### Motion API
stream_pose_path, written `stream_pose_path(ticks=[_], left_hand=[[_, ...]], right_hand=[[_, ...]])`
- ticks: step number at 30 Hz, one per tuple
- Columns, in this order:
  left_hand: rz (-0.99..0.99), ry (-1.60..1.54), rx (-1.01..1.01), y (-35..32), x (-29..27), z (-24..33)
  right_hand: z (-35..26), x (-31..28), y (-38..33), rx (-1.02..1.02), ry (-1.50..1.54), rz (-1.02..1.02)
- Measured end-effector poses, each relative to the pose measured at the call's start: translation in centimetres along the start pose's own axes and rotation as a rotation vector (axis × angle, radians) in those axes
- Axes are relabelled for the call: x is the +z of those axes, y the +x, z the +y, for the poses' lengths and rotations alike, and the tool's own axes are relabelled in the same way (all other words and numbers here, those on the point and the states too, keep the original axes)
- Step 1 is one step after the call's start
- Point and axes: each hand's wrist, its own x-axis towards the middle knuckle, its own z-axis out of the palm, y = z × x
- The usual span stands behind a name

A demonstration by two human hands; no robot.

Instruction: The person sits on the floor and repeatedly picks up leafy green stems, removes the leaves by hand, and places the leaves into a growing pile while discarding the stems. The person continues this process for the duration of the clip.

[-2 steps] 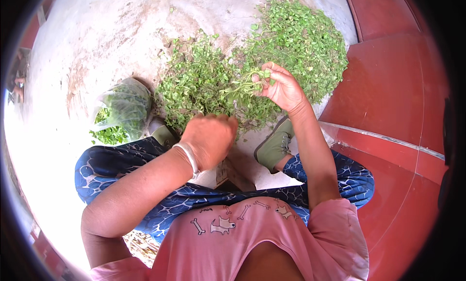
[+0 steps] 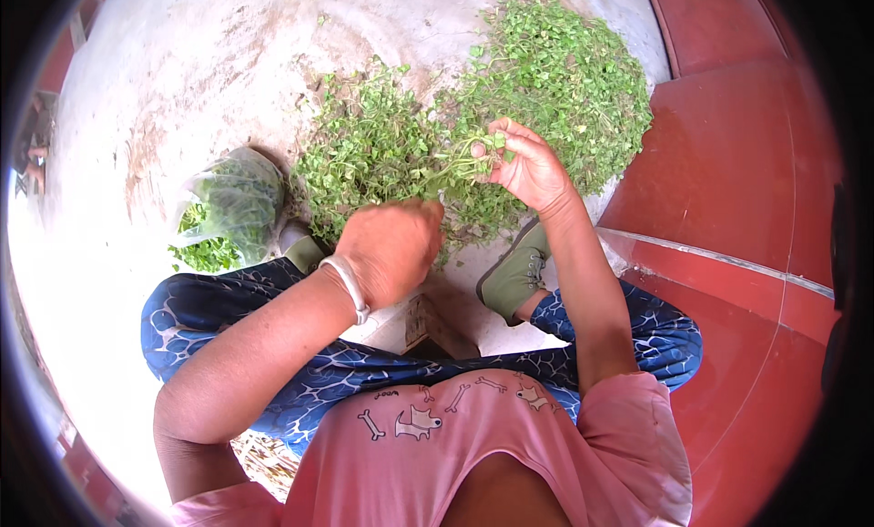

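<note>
Leafy green stems [image 2: 462, 163] are pinched between the thumb and fingers of my right hand [image 2: 533, 170], held just above the greens on the floor. My left hand [image 2: 387, 247], with a pale bangle [image 2: 348, 286] at its wrist, is closed with the back of the hand up. Its fingertips are hidden, so what they hold, if anything, does not show. Beyond it spreads a loose heap of cut greens [image 2: 360, 149], wilted and mixed with stalks. A larger, brighter heap of greens [image 2: 578, 90] lies to the right, joining the first.
A clear plastic bag [image 2: 241, 195] of greens lies open at the left, beside my left shoe [image 2: 305, 249]. My right green shoe [image 2: 514, 277] rests near the heap. A wooden piece [image 2: 428, 331] sits between my legs. Red panels [image 2: 719, 154] border the right side.
My left hand has shifted slightly up and turned, its knuckles now nearer the stems. My right hand keeps its pinch on the stems, almost in place.
</note>
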Motion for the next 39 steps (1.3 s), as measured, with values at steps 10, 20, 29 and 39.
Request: stream_pose_path(ticks=[10,20,29,39], left_hand=[[0.068,-0.859,-0.140,3.0,-0.4,-1.9],[-0.012,-1.071,-0.176,3.1,-1.8,-2.8],[-0.048,-1.024,-0.217,2.9,-2.7,-3.4],[-0.027,-0.974,-0.290,3.6,-2.9,-3.9]], right_hand=[[1.4,1.6,-0.8,0.010,0.097,-0.204],[2.5,1.1,-0.3,0.155,-0.175,0.009],[1.0,3.4,-0.6,-0.192,-0.707,0.115],[0.8,5.1,-0.9,-0.070,-0.676,-0.093]])
